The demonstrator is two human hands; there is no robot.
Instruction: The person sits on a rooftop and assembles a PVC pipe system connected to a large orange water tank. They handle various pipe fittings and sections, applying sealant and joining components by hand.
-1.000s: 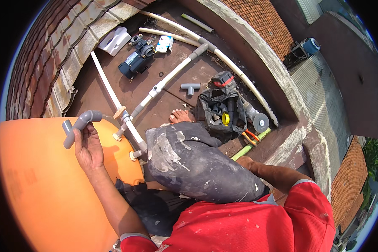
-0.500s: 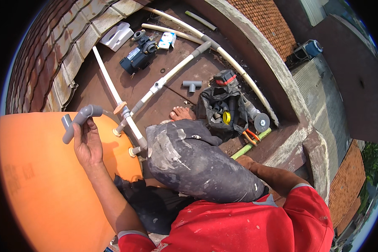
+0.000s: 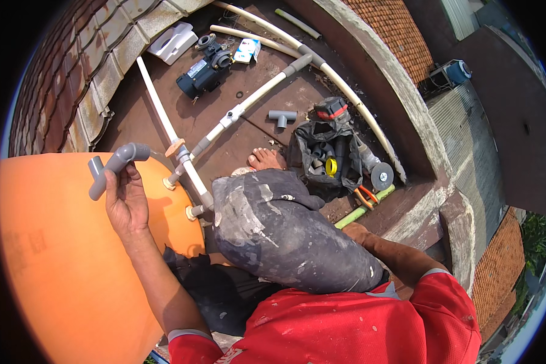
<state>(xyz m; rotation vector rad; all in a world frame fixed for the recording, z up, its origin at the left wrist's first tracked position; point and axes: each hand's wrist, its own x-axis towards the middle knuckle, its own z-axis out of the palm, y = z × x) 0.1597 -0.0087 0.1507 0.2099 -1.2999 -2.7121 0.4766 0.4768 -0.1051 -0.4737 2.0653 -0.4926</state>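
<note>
Raised over the orange tank (image 3: 48, 242) at the left, my left hand (image 3: 127, 203) is closed on a grey PVC pipe fitting (image 3: 112, 170), a tee joined to an elbow. My thumb and fingers grip it near the middle. My right hand (image 3: 355, 233) is low beyond my bent knee, by the end of a green pipe (image 3: 361, 209). Its fingers are mostly hidden, so I cannot tell whether they hold that pipe. A black bag (image 3: 300, 148) of grey fittings and a yellow ring (image 3: 331, 166) stands past my foot. Another grey tee (image 3: 282, 117) lies on the brown floor.
White pipes (image 3: 158, 103) with a grey-bodied valve (image 3: 179, 151) run from the tank across the floor. A dark water pump (image 3: 203, 73), a small box (image 3: 247, 51) and a white cover (image 3: 171, 42) lie farther off. An angle grinder disc (image 3: 382, 176) sits beside the bag, near the low wall (image 3: 406, 103).
The whole view has shifted slightly. My left hand keeps its hold on the grey fitting, which has tipped a little. My right arm stays in about the same place.
</note>
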